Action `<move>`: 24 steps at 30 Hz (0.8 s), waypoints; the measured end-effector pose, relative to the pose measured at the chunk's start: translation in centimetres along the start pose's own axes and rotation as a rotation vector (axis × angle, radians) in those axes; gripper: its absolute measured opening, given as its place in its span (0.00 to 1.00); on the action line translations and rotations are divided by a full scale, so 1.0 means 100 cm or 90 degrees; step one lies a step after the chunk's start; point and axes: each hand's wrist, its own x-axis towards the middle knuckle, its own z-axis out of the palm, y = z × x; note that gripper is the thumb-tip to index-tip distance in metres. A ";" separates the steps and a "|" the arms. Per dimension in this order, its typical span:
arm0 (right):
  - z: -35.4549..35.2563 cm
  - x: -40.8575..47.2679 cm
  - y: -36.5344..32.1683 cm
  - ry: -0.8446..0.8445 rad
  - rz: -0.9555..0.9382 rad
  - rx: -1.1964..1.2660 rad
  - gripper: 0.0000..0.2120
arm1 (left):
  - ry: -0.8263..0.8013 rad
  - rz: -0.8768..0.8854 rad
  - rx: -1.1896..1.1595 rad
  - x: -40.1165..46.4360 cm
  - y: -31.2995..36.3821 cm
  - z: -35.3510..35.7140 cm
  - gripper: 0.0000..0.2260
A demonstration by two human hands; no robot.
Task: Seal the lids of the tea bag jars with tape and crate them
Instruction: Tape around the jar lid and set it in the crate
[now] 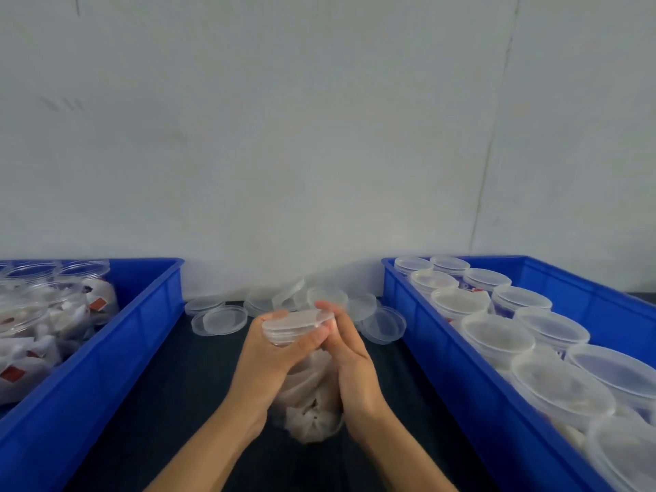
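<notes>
Clear plastic jar (308,395) stuffed with tea bags sits dead centre between my forearms, low at 6 o'clock, upright on the dark counter (170,403). My left hand (269,353) wraps the jar's top from the 9 o'clock side, fingers (312,340) curled round the rim of the lid (298,324) and thumb at its far edge. My right hand (349,353) comes in from 3 o'clock, fingers fairly straight and close together, tips pressing the lid's right edge; can't tell whether the thumb is hooked under it. Lid looks seated on the jar mouth, slightly tilted toward me. No tape visible on it from this angle.

Blue crate (106,349) at 9 o'clock holds open jars (49,303) packed with tea bags, red tags showing, no lids on the ones I can see. Second blue crate (447,367) at 3 o'clock is filled with lidded jars (497,337) standing in two rows running from near right to far corner; whether their lids are taped is too blurred to tell.

Further out at 12 o'clock, just beyond my hands, a loose heap of spare lids (220,319) lies on the counter between the two crates, some flat, some leaning on each other. Behind everything, a pale wall (319,136) with a thin vertical seam at 1 o'clock.
</notes>
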 end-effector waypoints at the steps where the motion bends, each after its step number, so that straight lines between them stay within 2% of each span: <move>1: -0.003 0.008 -0.010 0.010 0.001 0.001 0.13 | -0.026 0.001 -0.013 0.008 0.004 0.003 0.24; 3: -0.011 0.027 -0.034 0.029 0.004 0.011 0.13 | -0.071 -0.020 -0.032 0.030 0.011 0.008 0.35; 5: -0.018 0.049 -0.060 0.055 -0.011 -0.037 0.13 | -0.128 -0.031 -0.020 0.056 0.021 0.014 0.41; 10: -0.042 0.105 -0.112 0.141 -0.053 -0.161 0.15 | -0.236 -0.037 0.067 0.114 0.046 0.050 0.42; 15: -0.090 0.142 -0.133 0.128 -0.080 -0.270 0.17 | -0.147 0.003 0.109 0.165 0.035 0.103 0.40; 18: -0.124 0.160 -0.133 0.111 -0.038 -0.345 0.23 | -0.121 0.037 0.117 0.194 0.023 0.136 0.41; 22: -0.157 0.184 -0.120 0.122 -0.029 -0.280 0.36 | -0.099 0.059 0.096 0.225 -0.004 0.173 0.36; 24: -0.177 0.198 -0.110 0.187 -0.044 -0.256 0.36 | -0.084 0.074 0.107 0.239 -0.018 0.188 0.34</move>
